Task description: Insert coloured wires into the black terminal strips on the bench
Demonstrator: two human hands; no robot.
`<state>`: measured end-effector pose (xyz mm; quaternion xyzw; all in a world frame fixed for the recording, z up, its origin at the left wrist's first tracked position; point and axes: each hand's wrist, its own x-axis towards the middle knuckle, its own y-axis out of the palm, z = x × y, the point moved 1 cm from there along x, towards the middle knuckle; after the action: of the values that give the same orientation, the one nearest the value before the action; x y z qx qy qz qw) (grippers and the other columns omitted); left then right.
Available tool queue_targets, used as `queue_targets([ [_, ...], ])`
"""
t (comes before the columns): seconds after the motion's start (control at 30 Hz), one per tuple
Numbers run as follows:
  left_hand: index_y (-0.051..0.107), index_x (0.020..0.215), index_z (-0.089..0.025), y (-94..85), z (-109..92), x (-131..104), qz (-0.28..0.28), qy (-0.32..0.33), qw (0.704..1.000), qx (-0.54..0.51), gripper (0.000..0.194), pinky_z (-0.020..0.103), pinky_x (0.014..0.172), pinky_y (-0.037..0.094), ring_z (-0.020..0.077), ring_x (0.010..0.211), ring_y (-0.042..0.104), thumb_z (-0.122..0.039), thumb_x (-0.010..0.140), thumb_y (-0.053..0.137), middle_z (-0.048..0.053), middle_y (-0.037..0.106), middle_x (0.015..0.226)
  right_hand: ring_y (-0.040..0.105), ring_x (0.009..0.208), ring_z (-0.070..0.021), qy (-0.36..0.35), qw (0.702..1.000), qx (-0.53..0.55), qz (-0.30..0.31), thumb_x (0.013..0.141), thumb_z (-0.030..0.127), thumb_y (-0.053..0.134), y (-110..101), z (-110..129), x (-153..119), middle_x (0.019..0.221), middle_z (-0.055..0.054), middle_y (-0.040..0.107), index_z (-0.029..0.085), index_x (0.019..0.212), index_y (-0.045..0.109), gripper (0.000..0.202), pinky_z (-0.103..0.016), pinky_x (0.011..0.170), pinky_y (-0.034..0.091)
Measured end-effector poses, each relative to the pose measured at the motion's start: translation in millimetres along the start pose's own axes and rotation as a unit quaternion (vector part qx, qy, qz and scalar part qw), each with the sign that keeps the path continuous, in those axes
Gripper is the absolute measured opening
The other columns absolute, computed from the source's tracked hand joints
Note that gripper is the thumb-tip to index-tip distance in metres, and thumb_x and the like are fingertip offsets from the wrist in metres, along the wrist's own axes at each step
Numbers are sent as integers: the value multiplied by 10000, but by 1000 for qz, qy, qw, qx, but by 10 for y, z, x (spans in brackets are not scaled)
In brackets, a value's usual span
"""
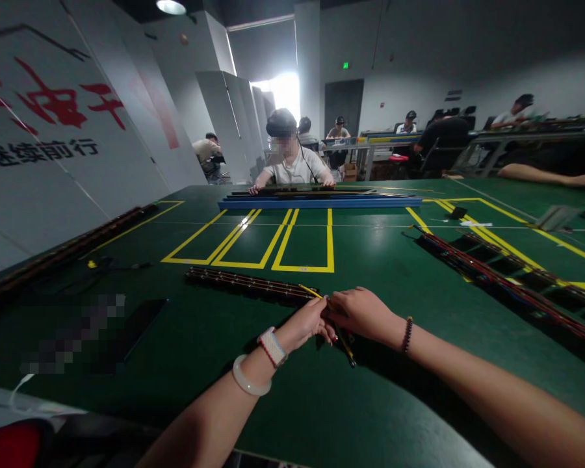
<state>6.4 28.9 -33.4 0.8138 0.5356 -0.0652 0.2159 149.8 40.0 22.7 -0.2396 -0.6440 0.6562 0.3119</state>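
Observation:
Both hands meet at the middle of the green table, near the right end of a dark strip with thin wires (253,283). My left hand (308,322), with a watch and a pale bangle at its wrist, closes on a thin yellow cable (345,348). One end of the cable sticks out above the fingers; the other hangs below, ending in a dark tip. My right hand (363,313) is closed against the left fingertips at the same cable. Its fingertips are partly hidden, so what exactly they pinch is unclear.
Ahead, a blue rail (316,203) lies before a seated person. Yellow tape (302,268) marks the green table (394,403). Wired strips (507,279) lie on the right, another long strip (68,250) on the left. A dark flat panel (134,331) rests at the near left.

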Motion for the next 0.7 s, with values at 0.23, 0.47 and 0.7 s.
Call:
queue_targets([
  [0.23, 438, 910, -144, 31, -54, -70, 14, 8, 999, 32, 305, 188, 448, 384, 71, 458, 513, -446, 873, 415, 4, 560, 638, 597, 791, -149, 48, 995, 57, -70, 917, 260, 441, 17, -256, 60, 896, -42, 635, 209, 1049, 577, 197, -217, 626, 355],
  [0.47, 485, 908, -116, 72, -95, -104, 24, 27, 996, 78, 294, 183, 469, 382, 59, 504, 512, -405, 863, 452, 18, 558, 696, 551, 795, -156, 1, 997, -28, -69, 902, 175, 458, 265, -444, 160, 839, -49, 588, 237, 1152, 582, 286, -242, 694, 371],
  [0.7, 431, 898, -153, 84, -87, -102, -5, 4, 987, 159, 306, 183, 392, 375, 69, 381, 485, -444, 886, 338, -17, 547, 597, 514, 779, -172, -52, 990, -116, -64, 892, 161, 472, 353, -452, 180, 852, -65, 579, 205, 1234, 522, 348, -284, 708, 333],
])
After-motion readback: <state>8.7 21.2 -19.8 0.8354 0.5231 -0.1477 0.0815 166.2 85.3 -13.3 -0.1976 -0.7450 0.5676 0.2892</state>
